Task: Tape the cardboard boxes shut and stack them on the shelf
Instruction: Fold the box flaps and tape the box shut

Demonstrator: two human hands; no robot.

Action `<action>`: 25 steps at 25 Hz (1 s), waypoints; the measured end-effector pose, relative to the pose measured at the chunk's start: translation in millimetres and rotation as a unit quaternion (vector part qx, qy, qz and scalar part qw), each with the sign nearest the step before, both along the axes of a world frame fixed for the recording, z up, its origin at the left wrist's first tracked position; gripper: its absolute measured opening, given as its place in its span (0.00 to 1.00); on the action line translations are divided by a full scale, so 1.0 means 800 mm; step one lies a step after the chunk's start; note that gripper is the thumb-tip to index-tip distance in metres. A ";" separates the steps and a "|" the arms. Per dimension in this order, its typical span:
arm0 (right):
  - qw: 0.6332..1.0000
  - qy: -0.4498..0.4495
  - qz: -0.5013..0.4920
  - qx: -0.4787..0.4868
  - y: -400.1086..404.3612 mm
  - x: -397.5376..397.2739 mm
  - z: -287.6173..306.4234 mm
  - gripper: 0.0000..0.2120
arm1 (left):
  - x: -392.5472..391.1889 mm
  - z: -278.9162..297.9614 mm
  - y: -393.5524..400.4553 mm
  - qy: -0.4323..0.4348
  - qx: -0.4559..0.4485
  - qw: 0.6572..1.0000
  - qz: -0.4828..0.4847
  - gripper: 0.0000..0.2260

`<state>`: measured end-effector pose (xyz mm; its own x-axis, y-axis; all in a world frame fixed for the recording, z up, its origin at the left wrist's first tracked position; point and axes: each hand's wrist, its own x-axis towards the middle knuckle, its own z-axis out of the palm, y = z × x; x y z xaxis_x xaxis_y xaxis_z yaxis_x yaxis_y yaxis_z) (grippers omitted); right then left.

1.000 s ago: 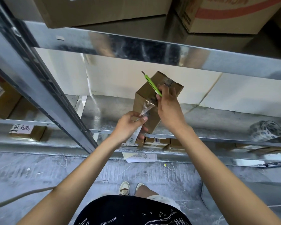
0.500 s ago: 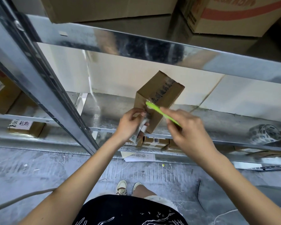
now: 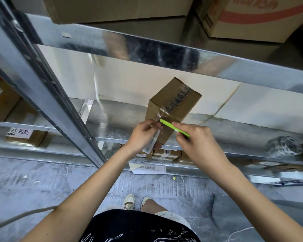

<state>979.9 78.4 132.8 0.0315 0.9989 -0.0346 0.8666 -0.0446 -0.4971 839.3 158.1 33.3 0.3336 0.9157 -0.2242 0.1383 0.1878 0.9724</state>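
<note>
A small brown cardboard box stands tilted on the metal shelf, with clear tape over its top seam. My left hand pinches a loose strip of clear tape that hangs from the box's near face. My right hand grips a lime-green cutter, its tip at the tape next to my left fingers. A printed tape roll lies on the same shelf at the far right.
A steel upright slants across the left. Large cardboard boxes fill the shelf above. Smaller labelled boxes sit on lower shelves, and papers lie under the shelf edge. My feet stand on grey concrete floor.
My right hand came down off the box's upper face and turned the green cutter from pointing up to lying across the tape beside my left hand. The left hand kept its hold on the strip.
</note>
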 end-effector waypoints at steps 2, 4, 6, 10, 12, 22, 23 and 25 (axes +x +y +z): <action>1.000 0.006 0.001 -0.002 0.004 -0.001 0.003 0.17 | 0.004 0.002 0.000 0.001 -0.001 1.000 -0.004 0.07; 1.000 0.004 0.001 -0.007 0.006 -0.003 0.006 0.17 | 0.005 0.002 -0.001 -0.001 0.000 1.000 -0.006 0.07; 1.000 -0.014 0.003 -0.014 0.007 -0.006 0.007 0.17 | 0.005 0.002 0.000 -0.010 -0.008 1.000 0.001 0.06; 0.998 -0.057 0.010 -0.025 0.009 -0.014 0.006 0.16 | 0.005 0.006 -0.002 -0.014 0.001 1.000 -0.002 0.06; 0.996 -0.085 0.018 -0.029 0.012 -0.019 0.004 0.16 | 0.004 0.006 -0.003 -0.019 -0.009 1.000 0.005 0.06; 0.997 -0.063 0.004 -0.048 0.024 -0.003 0.008 0.16 | 0.009 0.005 0.001 0.011 -0.003 1.000 0.016 0.09; 0.997 -0.063 0.009 -0.045 0.021 -0.003 0.010 0.16 | 0.011 0.006 -0.001 0.011 -0.009 1.000 0.019 0.07; 0.997 -0.057 0.017 -0.042 0.015 -0.001 0.015 0.15 | 0.016 0.010 -0.005 -0.005 -0.053 0.998 0.031 0.06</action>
<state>979.3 90.2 144.8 0.0067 0.9931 -0.1170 0.9187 -0.0524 -0.3916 851.8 154.1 41.3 0.2792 0.9057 -0.3190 0.1141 0.2986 0.9476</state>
